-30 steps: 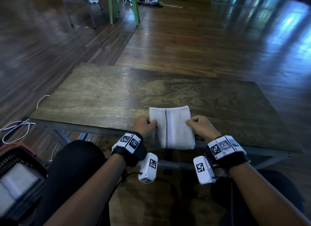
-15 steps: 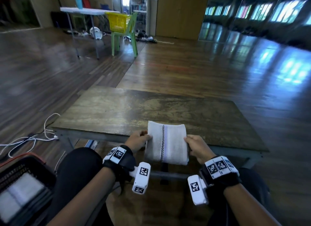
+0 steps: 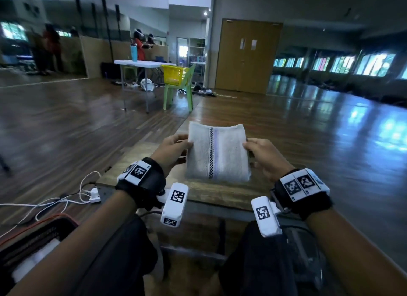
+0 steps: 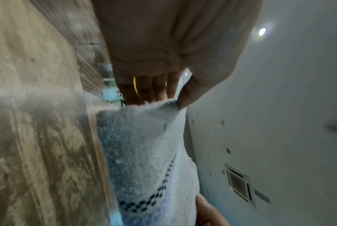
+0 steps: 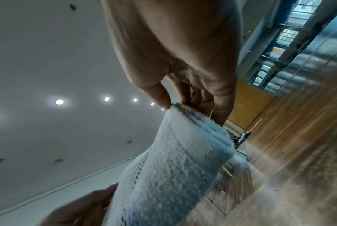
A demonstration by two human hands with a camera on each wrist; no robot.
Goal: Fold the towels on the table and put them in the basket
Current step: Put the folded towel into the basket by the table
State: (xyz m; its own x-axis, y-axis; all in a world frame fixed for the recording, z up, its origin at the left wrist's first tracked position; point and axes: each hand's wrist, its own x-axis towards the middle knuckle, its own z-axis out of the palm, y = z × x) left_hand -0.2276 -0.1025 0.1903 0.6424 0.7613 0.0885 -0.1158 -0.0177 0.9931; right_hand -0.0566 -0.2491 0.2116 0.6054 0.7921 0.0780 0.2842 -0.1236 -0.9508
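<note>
A folded white towel (image 3: 218, 154) with a black checked stripe and a pale blue band is lifted off the wooden table (image 3: 211, 192), tilted up toward me. My left hand (image 3: 174, 148) pinches its left edge, thumb on top and fingers underneath. My right hand (image 3: 262, 152) pinches the right edge the same way. The left wrist view shows the thumb and fingers clamped on the towel (image 4: 150, 152); the right wrist view shows the same grip on the layered edge of the towel (image 5: 175, 160). A dark basket (image 3: 33, 240) with a folded white towel inside sits on the floor at my lower left.
White cables and a charger (image 3: 92, 194) lie on the floor left of the table. My knees in dark trousers are under the table's near edge. Far back stand a white table (image 3: 141, 64), a green chair (image 3: 178, 86) carrying a yellow basket, and people.
Both hands have raised the folded towel from the table's near edge into the air. My head has tilted up, so more of the room shows.
</note>
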